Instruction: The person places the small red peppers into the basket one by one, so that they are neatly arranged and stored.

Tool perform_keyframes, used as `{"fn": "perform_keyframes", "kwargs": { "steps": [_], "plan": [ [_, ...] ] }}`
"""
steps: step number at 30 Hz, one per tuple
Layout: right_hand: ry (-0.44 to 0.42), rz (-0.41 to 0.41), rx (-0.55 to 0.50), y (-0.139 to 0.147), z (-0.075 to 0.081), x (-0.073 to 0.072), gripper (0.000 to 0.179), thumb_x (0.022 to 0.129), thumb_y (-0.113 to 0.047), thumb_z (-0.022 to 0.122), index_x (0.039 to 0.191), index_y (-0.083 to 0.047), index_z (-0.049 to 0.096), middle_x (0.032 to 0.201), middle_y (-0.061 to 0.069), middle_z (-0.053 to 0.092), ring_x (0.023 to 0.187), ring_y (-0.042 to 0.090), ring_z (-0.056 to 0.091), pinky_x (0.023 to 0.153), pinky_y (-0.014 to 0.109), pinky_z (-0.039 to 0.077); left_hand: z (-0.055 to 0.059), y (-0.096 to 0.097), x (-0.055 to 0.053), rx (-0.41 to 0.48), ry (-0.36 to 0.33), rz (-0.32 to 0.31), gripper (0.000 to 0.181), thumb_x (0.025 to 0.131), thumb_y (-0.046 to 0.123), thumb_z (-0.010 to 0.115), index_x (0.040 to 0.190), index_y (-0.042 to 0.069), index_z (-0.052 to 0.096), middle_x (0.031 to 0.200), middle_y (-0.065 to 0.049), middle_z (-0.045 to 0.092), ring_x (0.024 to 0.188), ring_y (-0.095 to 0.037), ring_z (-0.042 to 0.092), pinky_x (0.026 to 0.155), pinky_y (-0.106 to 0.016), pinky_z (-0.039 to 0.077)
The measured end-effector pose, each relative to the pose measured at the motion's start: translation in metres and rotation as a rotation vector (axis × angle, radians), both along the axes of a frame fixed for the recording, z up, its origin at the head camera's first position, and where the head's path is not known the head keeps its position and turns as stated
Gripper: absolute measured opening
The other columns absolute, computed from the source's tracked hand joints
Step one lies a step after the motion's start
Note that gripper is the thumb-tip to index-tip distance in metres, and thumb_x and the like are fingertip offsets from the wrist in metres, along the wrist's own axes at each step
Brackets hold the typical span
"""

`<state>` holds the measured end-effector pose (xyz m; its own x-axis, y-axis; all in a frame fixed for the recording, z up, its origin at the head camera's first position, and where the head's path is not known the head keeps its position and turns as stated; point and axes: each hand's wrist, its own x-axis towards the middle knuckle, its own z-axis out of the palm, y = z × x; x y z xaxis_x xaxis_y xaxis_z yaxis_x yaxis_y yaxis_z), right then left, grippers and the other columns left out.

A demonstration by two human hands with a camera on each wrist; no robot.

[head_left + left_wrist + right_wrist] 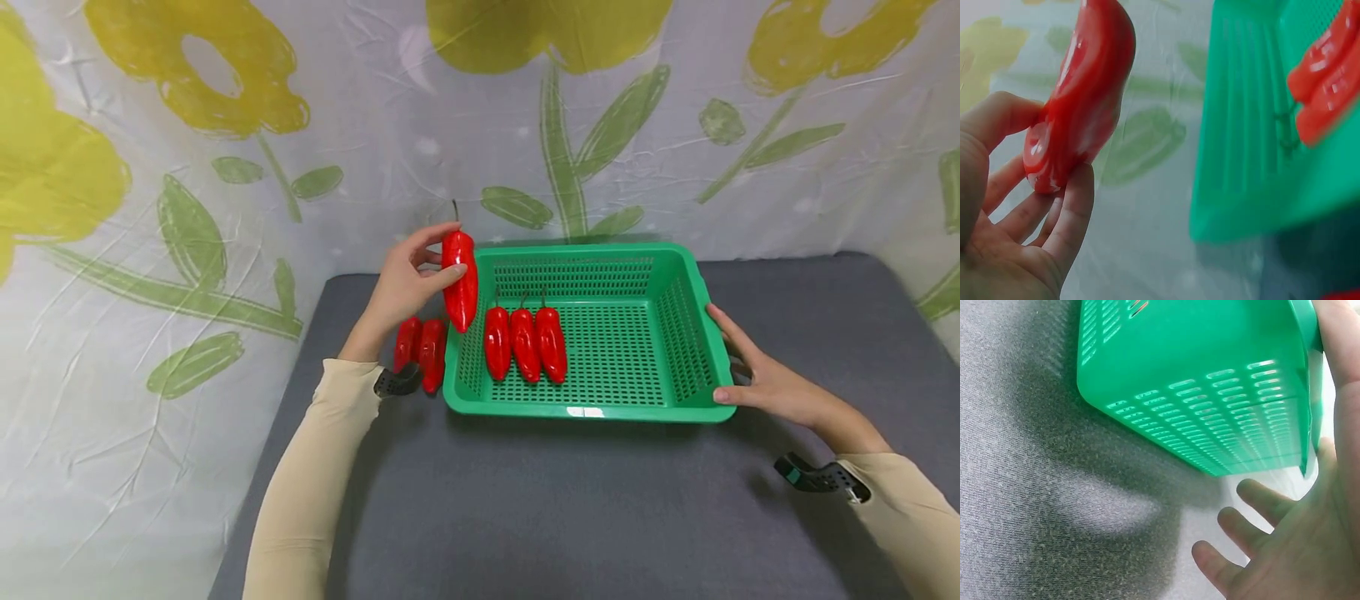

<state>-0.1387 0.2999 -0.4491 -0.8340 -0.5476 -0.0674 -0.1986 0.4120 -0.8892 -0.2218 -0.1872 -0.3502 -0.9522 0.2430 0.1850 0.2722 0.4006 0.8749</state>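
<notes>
My left hand (pixel 407 279) pinches a red pepper (pixel 461 287) between thumb and fingers, its thin stem pointing up. The pepper hangs over the left rim of a green plastic basket (pixel 600 412). In the left wrist view, the thumb presses one side of the pepper (pixel 1094 87) and the fingers lie against the other. Three more red peppers (pixel 524 344) lie side by side in the basket's left part. My right hand (pixel 772 383) rests at the basket's right rim, thumb and index finger spread along it. In the right wrist view, its other fingers (pixel 1244 530) extend loosely beside the slotted wall.
Two red peppers (pixel 432 354) lie on the dark grey table (pixel 570 508) just left of the basket, partly behind the left wrist. A flower-printed cloth (pixel 360 150) hangs behind the table and along its left side.
</notes>
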Motion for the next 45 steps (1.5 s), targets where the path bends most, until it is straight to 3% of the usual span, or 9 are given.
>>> {"fn": "perform_keyframes", "kwargs": {
  "steps": [3, 8, 11, 15, 18, 22, 30, 34, 45],
  "plan": [
    [-0.002, -0.001, -0.001, 0.0, 0.001, 0.001, 0.104, 0.093, -0.01, 0.066, 0.158, -0.033, -0.012, 0.16, 0.031, 0.006, 0.126, -0.019, 0.022, 0.097, 0.033, 0.039, 0.002, 0.018, -0.005, 0.011, -0.005, -0.045, 0.054, 0.09, 0.018, 0.072, 0.141, 0.021, 0.054, 0.142, -0.002, 0.054, 0.101, -0.022, 0.062, 0.08, -0.03, 0.059],
    [-0.022, 0.0, -0.019, -0.001, 0.002, 0.001, 0.105, 0.093, -0.011, 0.066, 0.158, -0.033, -0.013, 0.161, 0.031, 0.002, 0.126, -0.02, 0.02, 0.094, 0.07, 0.03, 0.001, 0.046, -0.013, 0.01, -0.027, -0.091, 0.053, 0.09, 0.019, 0.071, 0.14, 0.023, 0.055, 0.141, -0.002, 0.054, 0.101, -0.023, 0.06, 0.078, -0.033, 0.059],
    [-0.009, 0.001, -0.005, 0.0, 0.001, 0.001, 0.104, 0.093, -0.012, 0.066, 0.158, -0.033, -0.013, 0.16, 0.031, 0.005, 0.125, -0.019, 0.022, 0.101, 0.049, 0.039, 0.0, 0.06, -0.017, -0.004, -0.041, -0.104, 0.052, 0.09, 0.019, 0.071, 0.14, 0.022, 0.055, 0.141, -0.002, 0.055, 0.1, -0.024, 0.06, 0.078, -0.033, 0.059],
    [0.004, 0.002, 0.009, 0.0, 0.001, 0.001, 0.104, 0.092, -0.011, 0.066, 0.158, -0.033, -0.012, 0.159, 0.031, 0.01, 0.125, -0.017, 0.024, 0.089, 0.02, 0.038, -0.005, 0.077, -0.022, -0.013, -0.067, -0.135, 0.052, 0.09, 0.02, 0.071, 0.14, 0.022, 0.055, 0.139, -0.002, 0.056, 0.101, -0.024, 0.059, 0.077, -0.033, 0.059],
    [-0.005, 0.0, -0.003, 0.0, 0.002, 0.001, 0.104, 0.092, -0.01, 0.066, 0.158, -0.032, -0.012, 0.159, 0.032, 0.008, 0.125, -0.018, 0.023, 0.099, 0.041, 0.039, -0.009, 0.09, -0.024, -0.021, -0.079, -0.165, 0.053, 0.091, 0.022, 0.071, 0.141, 0.02, 0.054, 0.139, -0.002, 0.056, 0.103, -0.025, 0.06, 0.077, -0.037, 0.06],
    [-0.015, -0.006, -0.014, -0.001, 0.002, 0.001, 0.104, 0.093, -0.009, 0.065, 0.158, -0.033, -0.013, 0.159, 0.033, 0.005, 0.125, -0.019, 0.022, 0.094, 0.069, 0.031, -0.015, 0.106, -0.025, -0.04, -0.105, -0.19, 0.053, 0.091, 0.023, 0.072, 0.14, 0.02, 0.054, 0.14, -0.002, 0.056, 0.103, -0.023, 0.062, 0.077, -0.04, 0.06],
    [-0.024, -0.005, -0.018, -0.002, 0.001, 0.0, 0.104, 0.093, -0.011, 0.065, 0.158, -0.034, -0.013, 0.159, 0.034, 0.003, 0.125, -0.019, 0.021, 0.094, 0.072, 0.03, -0.035, 0.133, -0.033, -0.055, -0.215, -0.229, 0.052, 0.09, 0.021, 0.073, 0.138, 0.018, 0.055, 0.137, -0.004, 0.056, 0.098, -0.022, 0.066, 0.082, -0.044, 0.06],
    [-0.019, -0.005, 0.002, -0.002, 0.001, 0.0, 0.104, 0.093, -0.011, 0.065, 0.158, -0.034, -0.013, 0.158, 0.034, 0.007, 0.125, -0.016, 0.023, 0.094, 0.066, 0.036, -0.048, 0.141, -0.037, -0.077, -0.261, -0.246, 0.054, 0.088, 0.021, 0.076, 0.137, 0.014, 0.056, 0.134, -0.007, 0.056, 0.099, -0.023, 0.067, 0.084, -0.044, 0.06],
    [-0.022, -0.002, -0.004, -0.001, 0.001, 0.0, 0.103, 0.094, -0.012, 0.065, 0.158, -0.034, -0.014, 0.157, 0.035, 0.008, 0.123, -0.018, 0.023, 0.095, 0.064, 0.037, -0.076, 0.151, -0.04, -0.226, -0.267, -0.263, 0.053, 0.082, 0.028, 0.082, 0.129, 0.017, 0.059, 0.13, -0.01, 0.056, 0.091, -0.018, 0.069, 0.077, -0.028, 0.057]
  ]
}}
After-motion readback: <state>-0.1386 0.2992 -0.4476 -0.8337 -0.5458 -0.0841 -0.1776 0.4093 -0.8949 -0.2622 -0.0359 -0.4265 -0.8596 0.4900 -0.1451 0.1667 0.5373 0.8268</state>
